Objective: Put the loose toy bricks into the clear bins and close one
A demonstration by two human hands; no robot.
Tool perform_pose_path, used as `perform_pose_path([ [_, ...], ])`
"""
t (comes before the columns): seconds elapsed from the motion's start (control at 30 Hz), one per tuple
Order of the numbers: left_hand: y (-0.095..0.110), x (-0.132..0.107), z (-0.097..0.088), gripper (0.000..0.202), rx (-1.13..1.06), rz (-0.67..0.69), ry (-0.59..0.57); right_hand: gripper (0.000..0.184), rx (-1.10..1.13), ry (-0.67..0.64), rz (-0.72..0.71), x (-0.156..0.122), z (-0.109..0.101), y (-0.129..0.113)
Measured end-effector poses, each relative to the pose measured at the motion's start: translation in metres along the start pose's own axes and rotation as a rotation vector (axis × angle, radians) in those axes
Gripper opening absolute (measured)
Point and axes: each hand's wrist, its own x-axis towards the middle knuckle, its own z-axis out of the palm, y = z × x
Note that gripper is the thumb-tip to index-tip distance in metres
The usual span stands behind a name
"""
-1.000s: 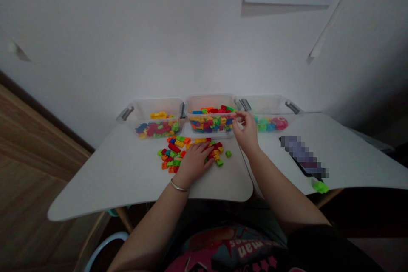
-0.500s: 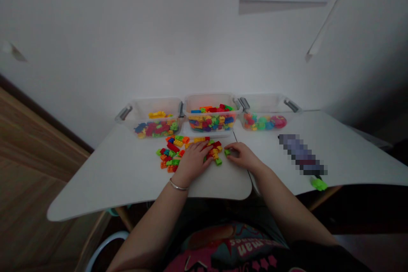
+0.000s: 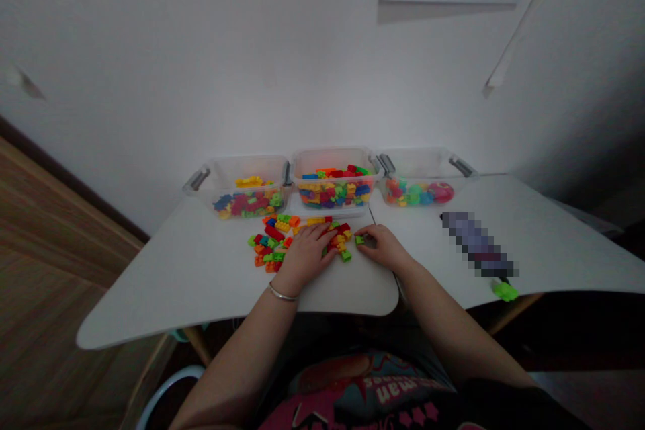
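Observation:
My left hand (image 3: 308, 250) lies flat over a spread of coloured toy bricks (image 3: 275, 232), fingers apart, covering part of them. To its right, my right hand (image 3: 383, 246) pinches a small green brick (image 3: 359, 240) between thumb and fingers at the right side of the spread. Another green brick (image 3: 346, 256) rests on the table between the two hands, beside several yellow and red bricks. What lies under my left palm is hidden.
Three clear bins stand along the wall: the left bin (image 3: 252, 168) and middle bin (image 3: 335, 160) hold bricks, the right bin (image 3: 418, 164) rounder toy pieces. A blurred-out object (image 3: 476, 245) with a green piece (image 3: 505, 291) lies on the white table (image 3: 166, 289) at right.
Nearly nothing differs. Both hands keep their places, and my right hand still pinches the green brick.

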Motion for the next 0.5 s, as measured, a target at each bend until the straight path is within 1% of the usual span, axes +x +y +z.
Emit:
perform_pose_path([
  [0.13, 0.001, 0.0, -0.001, 0.045, 0.005, 0.0, -0.006, 0.025, 0.022, 0.018, 0.027, 0.0, 0.002, 0.001],
  [0.23, 0.001, 0.0, -0.001, 0.044, 0.003, 0.003, 0.0, 0.025, 0.081, 0.069, 0.042, -0.001, 0.004, 0.001],
  [0.37, 0.0, 0.0, -0.001, 0.044, -0.004, 0.004, 0.011, 0.022, 0.195, 0.221, 0.054, 0.003, 0.001, -0.005],
  [0.5, -0.001, 0.0, 0.0, 0.045, -0.004, 0.004, 0.004, 0.023, 0.262, 0.406, 0.027, 0.017, -0.008, -0.013],
])
